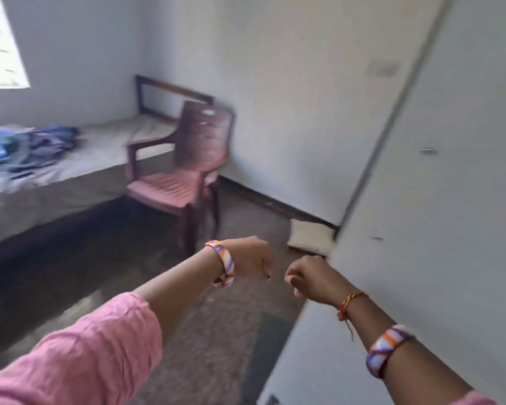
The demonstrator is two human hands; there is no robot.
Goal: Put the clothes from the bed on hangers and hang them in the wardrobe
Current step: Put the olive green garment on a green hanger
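The wardrobe (pixel 439 200) – a pale closed door with small handles – rises just right of the fingers of the right hand (pixel 310 277), nearly touching its edge. The bed (pixel 105 159) lies well off to the upper left of both hands, its long side running toward the far wall. A plastic chair (pixel 187 168) stands between bed and fingers. The clothes (pixel 26 150) – a blue-green heap – sit on the bed's near-left part, far left of the left hand (pixel 250 258), which I judge the nearer one. Both hands' fingers hang loosely curled, gripping nothing; no hanger is in view.
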